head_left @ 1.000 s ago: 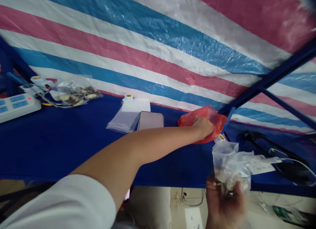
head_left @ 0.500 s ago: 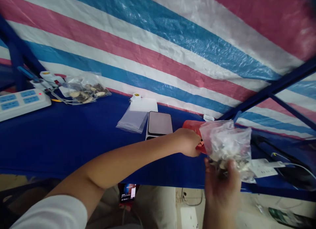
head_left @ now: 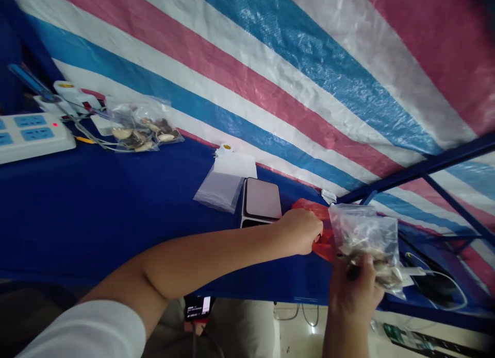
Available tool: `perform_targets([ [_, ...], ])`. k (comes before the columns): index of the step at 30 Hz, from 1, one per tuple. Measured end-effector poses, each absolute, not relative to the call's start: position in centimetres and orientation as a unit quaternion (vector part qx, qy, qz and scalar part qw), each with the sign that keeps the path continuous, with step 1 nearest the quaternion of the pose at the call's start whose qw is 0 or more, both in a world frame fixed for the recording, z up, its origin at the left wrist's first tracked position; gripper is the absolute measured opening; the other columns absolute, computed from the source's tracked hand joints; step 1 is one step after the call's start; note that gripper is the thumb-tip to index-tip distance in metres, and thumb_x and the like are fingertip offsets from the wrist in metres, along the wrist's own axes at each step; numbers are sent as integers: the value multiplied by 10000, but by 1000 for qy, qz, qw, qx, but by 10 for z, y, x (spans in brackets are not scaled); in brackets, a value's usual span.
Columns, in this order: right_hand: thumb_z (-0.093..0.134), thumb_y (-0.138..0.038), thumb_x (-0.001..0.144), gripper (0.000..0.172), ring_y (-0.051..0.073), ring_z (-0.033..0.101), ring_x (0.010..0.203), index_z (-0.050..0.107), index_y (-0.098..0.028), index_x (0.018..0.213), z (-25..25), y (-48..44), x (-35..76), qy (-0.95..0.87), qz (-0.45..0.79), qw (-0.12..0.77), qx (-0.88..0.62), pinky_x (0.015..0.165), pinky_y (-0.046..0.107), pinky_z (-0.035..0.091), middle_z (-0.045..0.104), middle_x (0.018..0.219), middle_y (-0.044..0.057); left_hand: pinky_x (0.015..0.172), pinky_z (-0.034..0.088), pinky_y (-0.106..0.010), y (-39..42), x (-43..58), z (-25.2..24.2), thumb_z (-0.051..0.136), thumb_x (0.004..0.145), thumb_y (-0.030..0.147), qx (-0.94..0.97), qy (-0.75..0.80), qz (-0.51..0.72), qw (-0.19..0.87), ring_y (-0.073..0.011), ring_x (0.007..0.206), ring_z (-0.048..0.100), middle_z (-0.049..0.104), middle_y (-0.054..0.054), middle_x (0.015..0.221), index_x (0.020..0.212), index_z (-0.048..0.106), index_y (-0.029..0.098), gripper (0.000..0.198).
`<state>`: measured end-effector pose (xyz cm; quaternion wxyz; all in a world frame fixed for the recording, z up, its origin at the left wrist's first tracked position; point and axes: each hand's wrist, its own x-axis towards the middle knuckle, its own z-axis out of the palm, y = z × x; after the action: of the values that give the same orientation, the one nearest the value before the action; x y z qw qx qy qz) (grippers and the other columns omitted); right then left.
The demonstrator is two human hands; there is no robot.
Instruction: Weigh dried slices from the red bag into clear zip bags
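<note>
My left hand (head_left: pixel 302 230) reaches across the blue table (head_left: pixel 96 214) and is closed on the edge of a red plastic bag (head_left: pixel 322 229) lying there. Just right of it, my right hand (head_left: pixel 356 288) grips a clear plastic bag (head_left: pixel 365 239) by its lower part. The clear bag holds small pale and dark pieces and stands up in front of the red bag, hiding part of it. A small scale (head_left: pixel 262 201) with a grey pan sits just left of my left hand.
A stack of empty clear bags (head_left: pixel 222 185) lies beside the scale. Another filled clear bag (head_left: pixel 139 131) and a white power strip (head_left: pixel 33 136) sit at the far left. Striped tarpaulin (head_left: pixel 270 64) forms the back wall. Cables and a second power strip (head_left: pixel 433 275) lie at the right.
My left hand drew the red bag back toward me. My right hand lifted the clear bag up from below the table edge to beside the red bag.
</note>
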<state>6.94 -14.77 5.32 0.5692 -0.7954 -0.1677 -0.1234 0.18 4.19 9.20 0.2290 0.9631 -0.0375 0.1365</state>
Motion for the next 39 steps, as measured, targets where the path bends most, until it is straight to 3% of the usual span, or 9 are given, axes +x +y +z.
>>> perform_targets([
  [5, 727, -496, 804, 419, 389, 595, 1221, 664, -162, 1049, 68, -148, 63, -126, -246, 501, -820, 975, 499, 529, 672, 1189, 165, 528, 464, -303, 36, -3, 94, 584, 796, 45, 953, -32, 248, 168, -218, 741, 681, 681, -110, 883, 1039, 638, 94, 254],
  [8, 641, -511, 888, 500, 402, 606, 1238, 627, -124, 1205, 70, -141, 53, -95, -277, 537, -791, 995, 541, 537, 636, 1313, 197, 531, 437, -294, 33, -6, 100, 547, 845, 34, 951, -3, 284, 119, -221, 763, 682, 668, -122, 937, 1124, 598, 104, 293],
  [12, 718, -487, 862, 605, 395, 569, 1307, 565, -130, 1327, 67, -143, 41, -109, -269, 593, -751, 1105, 565, 463, 567, 1432, 203, 643, 435, -339, 38, -6, 102, 424, 955, 72, 934, 5, 352, 64, -249, 914, 666, 662, -137, 1002, 1126, 595, 124, 247],
  [18, 745, -495, 845, 592, 387, 535, 1346, 588, -123, 1278, 67, -161, 37, -129, -281, 572, -760, 1152, 564, 414, 562, 1431, 205, 730, 369, -369, 54, -2, 99, 369, 997, 96, 914, -12, 405, 19, -238, 940, 622, 670, -107, 986, 1111, 595, 148, 259],
  [22, 765, -499, 820, 681, 351, 620, 1241, 537, -140, 1352, 62, -165, 32, -128, -274, 568, -766, 1063, 503, 516, 608, 1354, 200, 734, 357, -355, 64, 1, 99, 368, 998, 93, 913, -3, 408, 21, -218, 918, 633, 690, -89, 964, 1154, 578, 157, 270],
  [27, 770, -484, 821, 734, 314, 649, 1163, 467, -171, 1412, 54, -164, 26, -152, -236, 544, -790, 1006, 497, 538, 621, 1307, 181, 723, 360, -360, 74, 6, 98, 381, 987, 119, 920, 27, 382, 86, -199, 762, 652, 714, -61, 825, 1236, 565, 147, 311],
  [32, 827, -464, 746, 719, 278, 658, 1099, 540, -163, 1332, 68, -157, 30, -185, -265, 544, -774, 1030, 478, 507, 631, 1224, 143, 741, 356, -373, 83, 3, 107, 388, 1001, 296, 904, 68, 375, 195, -198, 739, 640, 715, -67, 804, 929, 635, 158, 292],
  [35, 834, -473, 720, 679, 244, 664, 952, 591, -158, 1270, 83, -155, 34, -220, -261, 509, -790, 942, 442, 535, 653, 1110, 113, 706, 340, -350, 86, 0, 116, 452, 942, 288, 882, 51, 377, 278, -181, 735, 609, 684, -51, 771, 734, 553, 177, 257],
  [39, 824, -478, 719, 619, 255, 654, 952, 643, -146, 1209, 97, -158, 38, -262, -241, 429, -830, 907, 423, 514, 667, 1111, 125, 657, 367, -306, 85, 3, 120, 502, 922, 359, 800, 14, 322, 506, -132, 678, 572, 628, -25, 693, 634, 411, 195, 344],
])
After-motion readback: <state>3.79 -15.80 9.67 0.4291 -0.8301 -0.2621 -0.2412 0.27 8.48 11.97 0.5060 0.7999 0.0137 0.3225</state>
